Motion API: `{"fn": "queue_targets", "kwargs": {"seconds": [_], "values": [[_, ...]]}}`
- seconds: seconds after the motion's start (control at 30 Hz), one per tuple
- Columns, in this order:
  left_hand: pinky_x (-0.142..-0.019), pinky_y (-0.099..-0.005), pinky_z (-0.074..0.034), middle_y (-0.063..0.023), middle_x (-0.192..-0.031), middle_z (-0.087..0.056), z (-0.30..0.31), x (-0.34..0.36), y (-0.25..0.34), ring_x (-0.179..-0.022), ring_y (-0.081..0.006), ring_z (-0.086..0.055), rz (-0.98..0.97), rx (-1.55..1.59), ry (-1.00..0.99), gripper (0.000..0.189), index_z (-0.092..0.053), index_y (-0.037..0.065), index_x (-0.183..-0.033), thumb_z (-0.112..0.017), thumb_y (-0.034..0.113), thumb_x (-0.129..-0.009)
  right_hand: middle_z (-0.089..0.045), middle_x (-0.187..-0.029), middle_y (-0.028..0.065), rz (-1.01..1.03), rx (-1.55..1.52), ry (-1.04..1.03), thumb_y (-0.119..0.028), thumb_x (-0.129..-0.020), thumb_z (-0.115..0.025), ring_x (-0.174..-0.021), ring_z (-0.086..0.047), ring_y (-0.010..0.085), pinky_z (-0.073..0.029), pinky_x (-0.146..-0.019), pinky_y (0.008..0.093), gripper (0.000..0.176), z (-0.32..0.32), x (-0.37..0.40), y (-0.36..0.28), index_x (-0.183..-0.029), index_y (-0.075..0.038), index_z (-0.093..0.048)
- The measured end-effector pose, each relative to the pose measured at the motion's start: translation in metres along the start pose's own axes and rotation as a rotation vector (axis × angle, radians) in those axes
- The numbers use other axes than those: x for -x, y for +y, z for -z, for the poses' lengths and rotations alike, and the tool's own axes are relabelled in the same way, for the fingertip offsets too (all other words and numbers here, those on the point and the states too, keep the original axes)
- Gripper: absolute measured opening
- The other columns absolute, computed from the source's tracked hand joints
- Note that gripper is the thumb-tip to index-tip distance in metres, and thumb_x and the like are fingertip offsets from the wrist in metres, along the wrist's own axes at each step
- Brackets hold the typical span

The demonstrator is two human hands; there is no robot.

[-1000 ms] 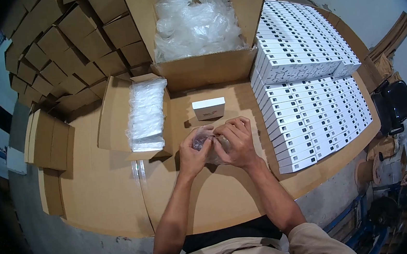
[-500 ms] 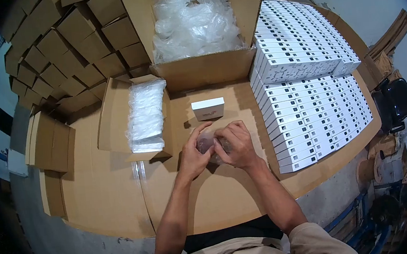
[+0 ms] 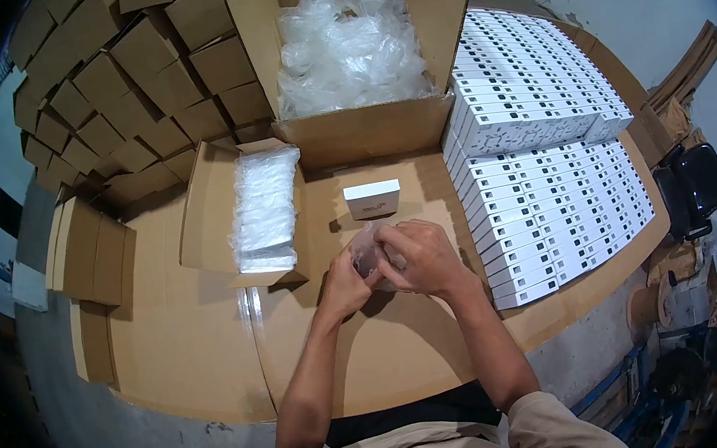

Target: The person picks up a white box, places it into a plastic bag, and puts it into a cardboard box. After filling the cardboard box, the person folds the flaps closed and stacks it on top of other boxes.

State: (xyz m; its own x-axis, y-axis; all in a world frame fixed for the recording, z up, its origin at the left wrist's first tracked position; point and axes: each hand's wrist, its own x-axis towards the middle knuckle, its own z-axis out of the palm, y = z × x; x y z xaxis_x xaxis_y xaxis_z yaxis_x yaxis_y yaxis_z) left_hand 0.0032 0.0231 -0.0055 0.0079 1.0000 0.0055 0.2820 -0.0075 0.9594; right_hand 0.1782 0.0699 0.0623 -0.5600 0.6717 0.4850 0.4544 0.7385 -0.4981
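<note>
A clear plastic bag (image 3: 364, 249) is pinched between both hands above the cardboard-covered table. My left hand (image 3: 348, 283) is closed on its left side. On the right side, my right hand (image 3: 419, 257) grips the bag with bent fingers, close to the left hand. Just beyond the hands a small white box (image 3: 373, 200) stands upright, with small dark print on its front. It touches neither hand. Whether the bag has anything in it I cannot make out.
An open carton (image 3: 238, 209) to the left holds a row of bagged white boxes (image 3: 265, 211). Behind stands a big carton (image 3: 367, 131) of loose plastic bags (image 3: 352, 50). White boxes (image 3: 562, 215) are stacked on the right. Brown cartons (image 3: 141, 72) pile up at the back left.
The fingers have shifted on the bag, and its film now stands higher between them. The whole scene sits slightly lower in view as the camera moved. The white box has stayed put.
</note>
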Motion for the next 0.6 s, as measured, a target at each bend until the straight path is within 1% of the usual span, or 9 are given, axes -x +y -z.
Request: {"fn": "queue_targets", "kwargs": {"seconds": [0.03,0.13,0.2,0.23,0.3,0.33,0.4,0.5,0.6], "values": [[-0.083,-0.0360,-0.055,-0.0132,-0.103,-0.075,0.003,0.001,0.002,-0.094,-0.0200,-0.071,0.082,-0.090,-0.029,0.038,-0.068,0.002,-0.121,-0.078,0.015,-0.086,-0.066,-0.074,0.0103,0.034,-0.006,0.017,-0.008,-0.077,-0.076,-0.070,-0.064,0.0292,-0.051,-0.071,0.0400,0.021,-0.001,-0.002,0.002,-0.095,-0.006,-0.065],[-0.076,-0.0364,-0.054,-0.0114,-0.088,-0.075,0.001,0.000,0.001,-0.082,-0.0168,-0.070,0.109,-0.016,-0.029,0.025,-0.072,-0.001,-0.099,-0.080,0.018,-0.086,-0.067,-0.075,0.0092,0.112,-0.017,0.056,-0.009,-0.078,-0.077,-0.070,-0.064,0.0273,-0.049,-0.072,0.0367,0.023,-0.005,-0.007,0.009,-0.099,-0.008,-0.067],[-0.075,-0.0348,-0.054,-0.0112,-0.086,-0.075,0.002,0.000,0.009,-0.081,-0.0150,-0.070,0.161,-0.027,-0.015,0.027,-0.073,-0.001,-0.097,-0.082,0.021,-0.085,-0.069,-0.077,0.0085,0.129,-0.016,0.063,-0.008,-0.079,-0.077,-0.073,-0.065,0.0253,-0.048,-0.074,0.0341,0.026,-0.005,-0.008,0.012,-0.104,-0.009,-0.069],[-0.075,-0.0341,-0.054,-0.0111,-0.085,-0.075,0.002,0.001,0.014,-0.080,-0.0141,-0.070,0.188,-0.031,-0.008,0.028,-0.074,-0.001,-0.096,-0.083,0.022,-0.085,-0.070,-0.079,0.0082,0.132,-0.048,0.116,-0.007,-0.082,-0.076,-0.076,-0.066,0.0235,-0.048,-0.077,0.0333,0.025,-0.002,-0.009,0.012,-0.106,-0.009,-0.069],[-0.076,-0.0331,-0.055,-0.0099,-0.085,-0.076,0.002,0.001,0.020,-0.081,-0.0140,-0.070,0.200,-0.024,0.020,0.028,-0.075,-0.002,-0.096,-0.084,0.023,-0.085,-0.072,-0.085,0.0076,0.135,-0.111,0.221,-0.007,-0.088,-0.072,-0.081,-0.067,0.0199,-0.048,-0.083,0.0318,0.024,0.005,-0.012,0.011,-0.112,-0.008,-0.070],[-0.076,-0.0326,-0.055,-0.0093,-0.086,-0.077,0.002,0.001,0.020,-0.081,-0.0140,-0.070,0.207,-0.021,0.033,0.028,-0.075,-0.002,-0.096,-0.084,0.023,-0.085,-0.073,-0.090,0.0076,0.037,-0.229,0.309,-0.008,-0.090,-0.070,-0.086,-0.067,0.0197,-0.049,-0.085,0.0339,0.024,0.002,-0.011,0.015,-0.114,-0.007,-0.070],[-0.078,-0.0320,-0.055,-0.0084,-0.090,-0.077,0.002,0.001,0.016,-0.084,-0.0140,-0.071,0.134,0.070,0.026,0.028,-0.076,-0.002,-0.100,-0.084,0.021,-0.086,-0.076,-0.100,0.0077,-0.165,-0.460,0.481,-0.011,-0.095,-0.067,-0.094,-0.068,0.0194,-0.051,-0.089,0.0381,0.024,-0.009,-0.006,0.032,-0.118,-0.006,-0.070],[-0.081,-0.0321,-0.056,-0.0080,-0.096,-0.078,0.001,0.000,0.017,-0.088,-0.0145,-0.071,0.083,0.147,0.035,0.027,-0.075,-0.002,-0.105,-0.082,0.017,-0.087,-0.074,-0.113,0.0077,-0.286,-0.674,0.583,-0.010,-0.101,-0.058,-0.101,-0.066,0.0170,-0.051,-0.093,0.0341,0.023,-0.023,-0.005,0.059,-0.121,-0.003,-0.069],[-0.083,-0.0320,-0.056,-0.0084,-0.100,-0.077,0.002,0.001,0.022,-0.090,-0.0147,-0.070,0.096,0.168,0.039,0.028,-0.074,-0.001,-0.109,-0.082,0.015,-0.088,-0.071,-0.124,0.0061,-0.376,-0.721,0.498,-0.005,-0.103,-0.056,-0.103,-0.065,0.0137,-0.050,-0.093,0.0293,0.028,-0.026,-0.002,0.076,-0.128,-0.002,-0.067]]}}
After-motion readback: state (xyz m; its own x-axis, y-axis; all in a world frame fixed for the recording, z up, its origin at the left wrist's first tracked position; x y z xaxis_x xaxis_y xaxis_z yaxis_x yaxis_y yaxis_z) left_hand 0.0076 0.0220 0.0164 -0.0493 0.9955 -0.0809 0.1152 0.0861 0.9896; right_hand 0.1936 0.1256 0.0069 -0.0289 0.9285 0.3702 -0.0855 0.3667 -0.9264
